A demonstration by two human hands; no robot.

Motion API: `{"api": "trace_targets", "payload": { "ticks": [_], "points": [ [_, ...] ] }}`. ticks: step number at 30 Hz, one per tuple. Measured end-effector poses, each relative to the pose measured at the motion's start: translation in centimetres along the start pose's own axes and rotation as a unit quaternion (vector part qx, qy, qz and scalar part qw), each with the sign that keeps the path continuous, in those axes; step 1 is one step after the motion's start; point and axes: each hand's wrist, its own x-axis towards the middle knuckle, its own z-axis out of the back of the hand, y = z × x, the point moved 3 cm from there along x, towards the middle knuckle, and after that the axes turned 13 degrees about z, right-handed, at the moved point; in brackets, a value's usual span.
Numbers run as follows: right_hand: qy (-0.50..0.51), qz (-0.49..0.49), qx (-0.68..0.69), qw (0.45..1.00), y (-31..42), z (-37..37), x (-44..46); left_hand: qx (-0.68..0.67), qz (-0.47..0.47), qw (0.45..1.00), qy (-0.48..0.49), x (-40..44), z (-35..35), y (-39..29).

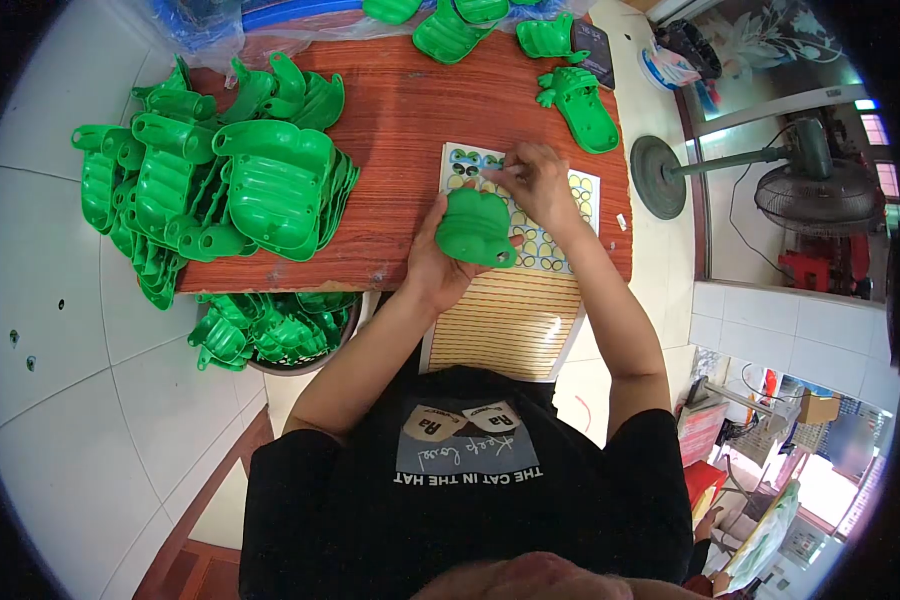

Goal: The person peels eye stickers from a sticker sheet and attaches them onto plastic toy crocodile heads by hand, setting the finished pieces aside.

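Observation:
My left hand grips a green plastic frog-shaped piece just above the table's front edge. A small dark spot shows near its lower right end. My right hand is close beside the piece, over a sticker sheet, its thumb and forefinger pinched together. Whatever is between those fingertips is too small to make out. Rows of eye-like stickers and pale yellow ovals cover the sheet. Below it, a yellow striped sheet hangs over the table edge toward my lap.
Stacks of green plastic parts stand on the left of the wooden table. A basket below holds more. At the back right lie a green slipper-like part and a dark phone-like object. A fan stands at right.

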Motion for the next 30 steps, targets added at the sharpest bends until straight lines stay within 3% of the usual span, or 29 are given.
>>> {"api": "trace_targets", "payload": {
  "ticks": [2, 9, 13, 30],
  "points": [
    [-0.043, 0.040, -0.019, 0.998, 0.3, 0.0, 0.2, -0.005, 0.004, 1.000, 0.010, -0.1, -0.1, 0.0],
    [-0.058, -0.107, 0.227, 0.966, 8.7, 4.6, 0.0, -0.015, -0.026, 0.999, -0.014, -0.3, -0.8, 0.1],
    [-0.033, 0.021, 0.127, 0.991, 11.8, 5.4, -1.4, -0.009, -0.033, 0.999, -0.030, -0.2, -0.7, 0.1],
    [-0.010, 0.053, -0.039, 0.998, 13.8, 5.2, -1.2, -0.031, -0.041, 0.999, -0.002, 0.1, -0.2, 0.1]
  ]
}}
